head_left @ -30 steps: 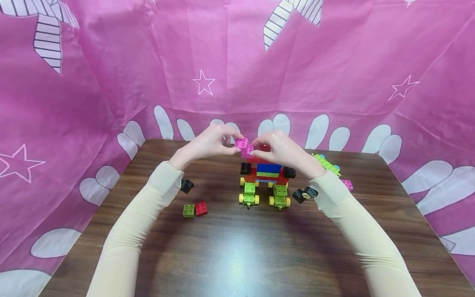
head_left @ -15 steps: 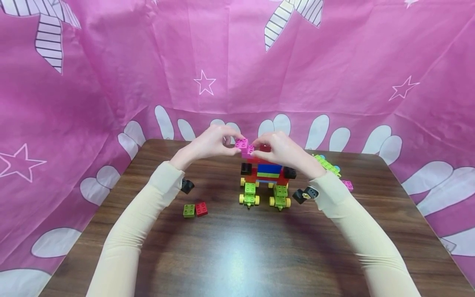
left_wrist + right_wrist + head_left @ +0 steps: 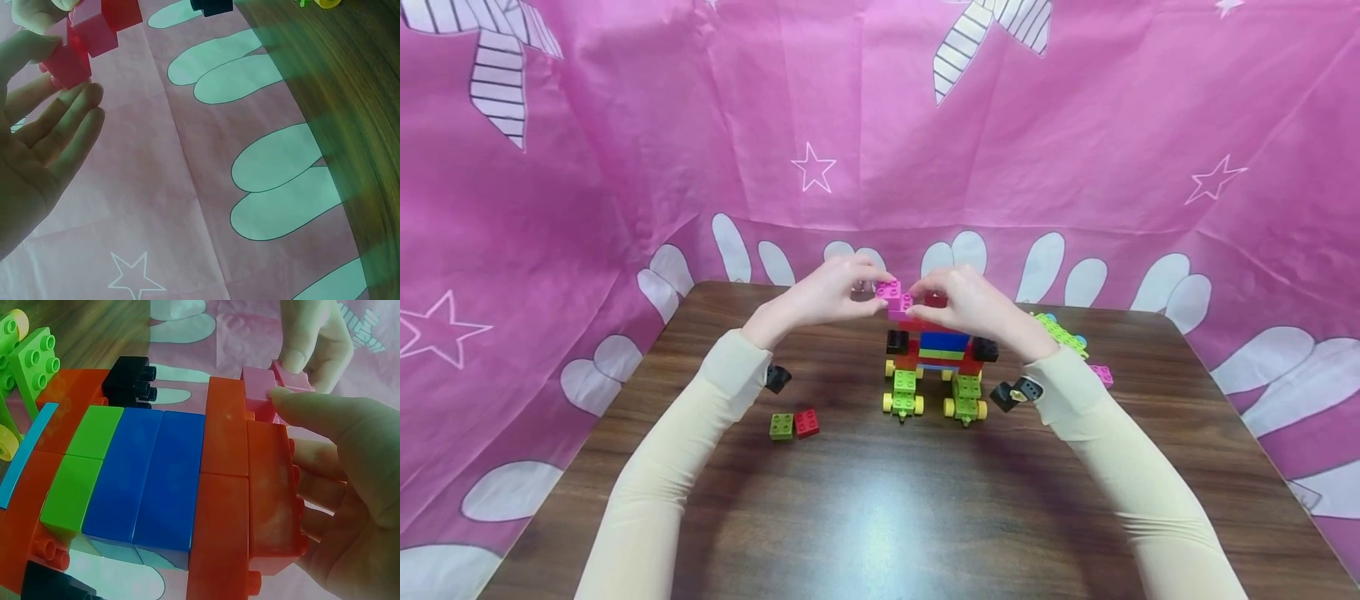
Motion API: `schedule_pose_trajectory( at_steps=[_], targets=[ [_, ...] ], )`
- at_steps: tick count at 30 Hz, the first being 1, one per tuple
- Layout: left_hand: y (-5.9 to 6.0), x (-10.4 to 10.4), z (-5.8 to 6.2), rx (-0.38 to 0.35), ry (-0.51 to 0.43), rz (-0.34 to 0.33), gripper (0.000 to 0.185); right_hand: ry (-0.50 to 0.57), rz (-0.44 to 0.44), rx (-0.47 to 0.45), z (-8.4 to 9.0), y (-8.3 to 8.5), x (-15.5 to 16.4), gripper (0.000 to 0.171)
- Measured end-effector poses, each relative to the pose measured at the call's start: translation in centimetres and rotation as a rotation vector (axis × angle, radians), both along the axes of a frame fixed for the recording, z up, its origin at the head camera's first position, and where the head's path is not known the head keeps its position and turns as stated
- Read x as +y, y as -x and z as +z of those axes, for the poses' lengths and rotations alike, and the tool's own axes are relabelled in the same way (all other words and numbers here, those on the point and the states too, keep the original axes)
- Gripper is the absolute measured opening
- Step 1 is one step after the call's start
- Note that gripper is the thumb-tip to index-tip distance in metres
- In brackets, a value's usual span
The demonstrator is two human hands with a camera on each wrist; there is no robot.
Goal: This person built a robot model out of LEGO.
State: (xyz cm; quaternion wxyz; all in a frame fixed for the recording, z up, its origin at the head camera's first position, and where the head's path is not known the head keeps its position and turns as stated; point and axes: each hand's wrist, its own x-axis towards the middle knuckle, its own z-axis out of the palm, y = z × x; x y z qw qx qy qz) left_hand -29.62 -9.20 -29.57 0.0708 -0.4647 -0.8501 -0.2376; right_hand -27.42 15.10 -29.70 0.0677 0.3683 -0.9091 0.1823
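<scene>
A tall toy-brick figure stands on the table, with blue bricks (image 3: 169, 494) and lime bricks (image 3: 84, 462) in its middle and red bricks (image 3: 225, 431) above. Two pink bricks are at its upper left, one stepped above the other. My left hand (image 3: 820, 293) pinches the upper pink brick (image 3: 887, 292) between thumb and fingers. From the other side, my right hand (image 3: 970, 304) pinches the lower pink brick (image 3: 257, 384), its other fingers behind a red brick (image 3: 272, 487) at the top. Black bricks (image 3: 898, 341) stick out at both sides. Lime wheeled bases (image 3: 903, 396) support the figure.
A lime brick (image 3: 781, 426) and a red brick (image 3: 807, 422) lie at the left on the brown table (image 3: 760, 533). Behind my right forearm are a long lime piece (image 3: 1060, 333) and a pink brick (image 3: 1102, 375). A pink curtain (image 3: 880, 125) hangs around the table.
</scene>
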Motion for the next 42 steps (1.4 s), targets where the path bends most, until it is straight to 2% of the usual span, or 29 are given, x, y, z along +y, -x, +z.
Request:
schedule_pose_trajectory(
  at_steps=[7, 11, 14, 18, 24, 36, 42],
  targets=[
    [-0.1, -0.4, -0.7, -0.001, -0.036, -0.027, 0.036, -0.002, -0.002, -0.004, -0.1, 0.1, -0.2, 0.030],
    [-0.2, -0.6, -0.8, -0.101, -0.088, 0.008, 0.043, 0.000, -0.004, -0.005, -0.1, 0.1, -0.1, 0.030],
    [-0.1, -0.7, -0.9, -0.173, -0.137, 0.047, 0.040, 0.002, -0.011, -0.011, -0.1, 0.1, -0.1, 0.030],
    [0.1, -0.8, -1.2, -0.211, -0.180, 0.075, 0.034, 0.003, -0.015, -0.021, 0.0, 0.0, -0.2, 0.030],
    [0.3, -0.8, -1.4, -0.246, -0.231, 0.078, 0.032, 0.004, -0.005, -0.018, 0.0, 0.1, -0.2, 0.030],
    [0.4, -0.5, -1.2, -0.299, -0.247, 0.053, 0.030, -0.002, -0.008, -0.016, 0.1, 0.2, 0.0, 0.030],
    [0.6, -0.7, -1.3, -0.306, -0.249, 0.069, 0.031, -0.002, -0.006, -0.024, 0.1, 0.2, 0.0, 0.030]
  ],
)
